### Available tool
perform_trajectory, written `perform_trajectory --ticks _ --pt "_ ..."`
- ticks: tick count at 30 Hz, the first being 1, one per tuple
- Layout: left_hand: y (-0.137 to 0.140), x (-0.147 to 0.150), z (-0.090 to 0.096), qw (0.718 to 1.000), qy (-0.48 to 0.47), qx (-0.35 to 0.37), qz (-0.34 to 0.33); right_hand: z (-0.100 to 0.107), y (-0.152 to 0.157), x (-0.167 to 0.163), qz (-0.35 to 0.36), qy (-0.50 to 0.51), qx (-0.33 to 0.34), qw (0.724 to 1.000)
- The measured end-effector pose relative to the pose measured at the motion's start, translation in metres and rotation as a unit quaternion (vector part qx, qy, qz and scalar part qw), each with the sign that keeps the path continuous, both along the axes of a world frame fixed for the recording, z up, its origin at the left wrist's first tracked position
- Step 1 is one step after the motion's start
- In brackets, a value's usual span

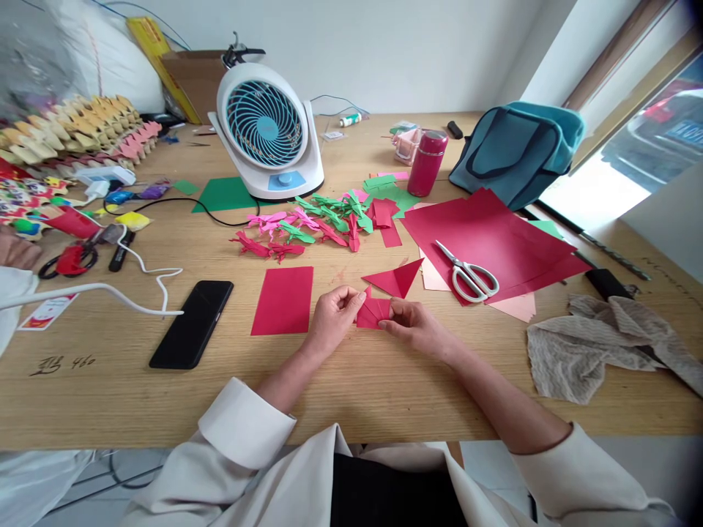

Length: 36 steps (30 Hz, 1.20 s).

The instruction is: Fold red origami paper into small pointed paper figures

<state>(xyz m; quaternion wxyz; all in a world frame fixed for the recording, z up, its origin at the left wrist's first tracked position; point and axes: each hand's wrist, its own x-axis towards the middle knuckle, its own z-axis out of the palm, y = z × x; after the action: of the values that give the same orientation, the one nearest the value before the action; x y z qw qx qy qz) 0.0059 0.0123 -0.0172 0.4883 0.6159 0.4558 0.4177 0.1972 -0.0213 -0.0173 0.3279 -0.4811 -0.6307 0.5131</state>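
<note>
A small folded piece of red paper (371, 313) is held between both my hands above the table. My left hand (336, 315) pinches its left upper edge between thumb and fingers. On the other side, my right hand (411, 323) grips the right edge, thumb in front. Crease lines run across the paper's face. Just beyond my hands lies a red paper triangle (396, 279), partly raised. Left of my left hand rests a flat red paper rectangle (283, 300). White-handled scissors (471, 277) lie to the right on large red sheets (494, 234).
Folded paper figures (329, 219) in pink, green and red crowd the middle, before a white fan (266, 128). A black phone (192, 324) lies left. A red bottle (427, 163), blue bag (510, 154) and cloth (587, 344) are at right. Another person's hand (16, 249) shows far left.
</note>
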Motion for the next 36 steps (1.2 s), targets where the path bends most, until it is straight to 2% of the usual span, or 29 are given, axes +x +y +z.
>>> perform_trajectory --ticks 4,8,14,20,23,28,31,36 --pt "0.001 -0.001 0.003 0.999 -0.029 -0.025 0.001 -0.008 0.003 0.003 -0.029 0.025 -0.020 0.999" --pt "0.000 -0.001 0.004 0.999 -0.036 -0.029 -0.009 -0.007 0.003 0.001 -0.052 0.044 -0.018 0.997" --pt "0.001 -0.002 0.001 0.999 -0.017 -0.026 -0.019 -0.002 0.000 0.000 -0.051 0.053 -0.019 0.997" --pt "-0.002 -0.001 0.006 0.998 0.015 -0.005 -0.066 -0.003 0.001 -0.002 -0.046 0.128 -0.030 0.990" --pt "-0.004 0.002 0.006 0.996 0.021 0.003 -0.083 -0.005 0.002 -0.003 -0.044 0.124 -0.024 0.991" --pt "-0.004 0.003 -0.002 0.998 0.016 -0.015 -0.051 -0.007 0.000 -0.005 -0.025 0.090 -0.009 0.996" --pt "-0.003 0.002 -0.004 0.998 0.011 -0.018 -0.057 -0.004 0.000 -0.005 -0.023 0.092 -0.010 0.995" --pt "-0.003 0.002 -0.002 0.996 -0.027 -0.046 -0.075 0.005 0.000 -0.006 -0.069 0.130 -0.029 0.989"
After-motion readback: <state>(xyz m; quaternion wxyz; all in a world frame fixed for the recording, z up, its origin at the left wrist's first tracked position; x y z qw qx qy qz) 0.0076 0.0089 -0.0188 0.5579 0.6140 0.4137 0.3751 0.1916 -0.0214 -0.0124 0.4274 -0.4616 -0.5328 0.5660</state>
